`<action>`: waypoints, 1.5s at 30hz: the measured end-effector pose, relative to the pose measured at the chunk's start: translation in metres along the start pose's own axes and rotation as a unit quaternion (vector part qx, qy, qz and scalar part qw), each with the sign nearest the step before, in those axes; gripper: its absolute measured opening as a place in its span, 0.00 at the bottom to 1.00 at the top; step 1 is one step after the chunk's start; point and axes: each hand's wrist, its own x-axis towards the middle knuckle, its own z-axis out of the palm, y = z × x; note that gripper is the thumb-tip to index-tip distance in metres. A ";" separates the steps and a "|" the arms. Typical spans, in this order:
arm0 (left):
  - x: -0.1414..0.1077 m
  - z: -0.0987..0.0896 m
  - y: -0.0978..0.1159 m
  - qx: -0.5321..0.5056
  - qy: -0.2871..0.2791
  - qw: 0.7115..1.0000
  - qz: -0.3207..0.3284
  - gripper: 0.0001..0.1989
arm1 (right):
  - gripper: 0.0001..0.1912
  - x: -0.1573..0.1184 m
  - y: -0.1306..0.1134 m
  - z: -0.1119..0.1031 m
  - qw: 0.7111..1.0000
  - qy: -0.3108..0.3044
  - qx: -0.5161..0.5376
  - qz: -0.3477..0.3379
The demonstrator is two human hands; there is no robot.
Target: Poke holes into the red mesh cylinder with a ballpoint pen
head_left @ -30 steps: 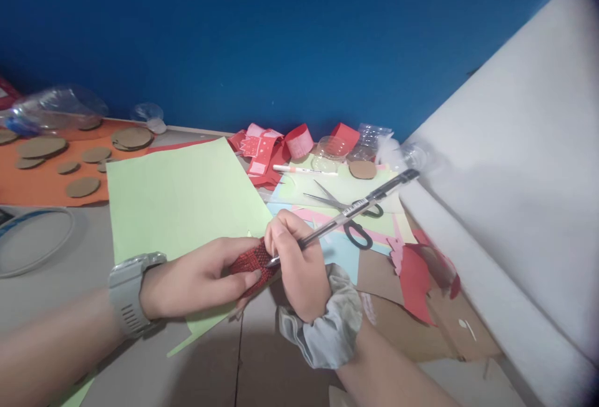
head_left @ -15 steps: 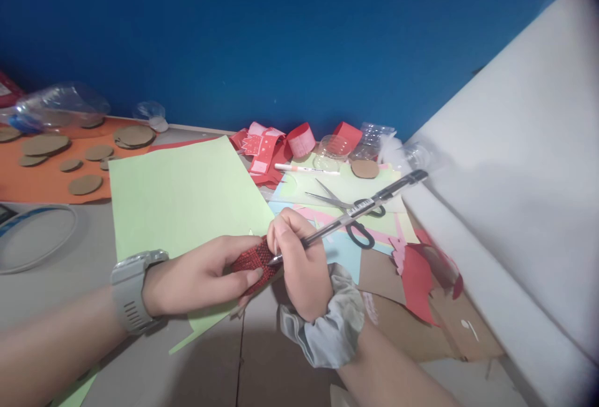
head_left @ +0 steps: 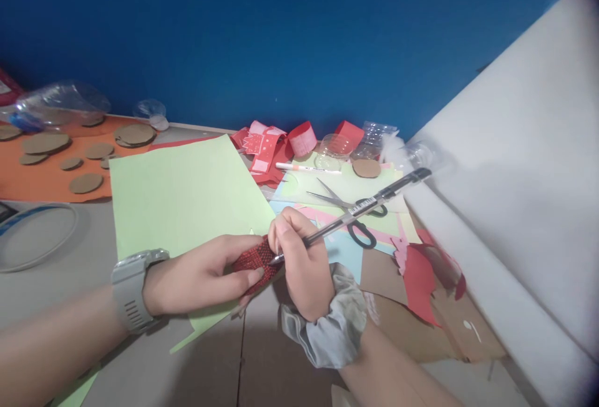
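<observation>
Presently the left hand (head_left: 201, 276) pinches the red textured piece (head_left: 253, 258) flat at the near edge of the green sheet (head_left: 187, 198), on the tabletop (head_left: 47, 257). The right hand (head_left: 304, 263), its grip closed on the pen (head_left: 355, 210), sets the tip on that piece; any marks are too small to tell, so marking appears underway. Beyond the green sheet, the scissors (head_left: 349, 213) lie untouched.

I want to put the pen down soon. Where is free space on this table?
Bare grey tabletop lies between the wire ring and the light green paper sheet. Around the black-handled scissors it is crowded with paper scraps.

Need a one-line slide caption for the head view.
Left hand holds red piece while right hand marks it with pen over green paper.
</observation>
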 end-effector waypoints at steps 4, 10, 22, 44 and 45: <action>-0.001 0.000 -0.001 -0.004 0.000 1.000 -0.001 0.08 | 0.18 0.000 0.001 -0.001 1.000 0.004 -0.001 -0.001; -0.001 0.000 -0.005 -0.059 -0.003 0.998 -0.008 0.09 | 0.19 -0.001 0.006 0.001 0.998 0.019 0.056 -0.024; 0.001 -0.006 -0.002 -0.120 -0.007 0.992 -0.024 0.13 | 0.20 -0.008 0.006 0.003 0.996 0.045 0.049 -0.066; 0.001 -0.006 -0.006 -0.109 -0.007 0.994 -0.009 0.15 | 0.19 -0.004 0.003 0.002 1.000 0.004 0.023 -0.016; 0.001 -0.006 -0.005 -0.106 -0.006 0.994 -0.012 0.14 | 0.19 -0.004 0.003 0.002 1.000 0.004 0.025 -0.016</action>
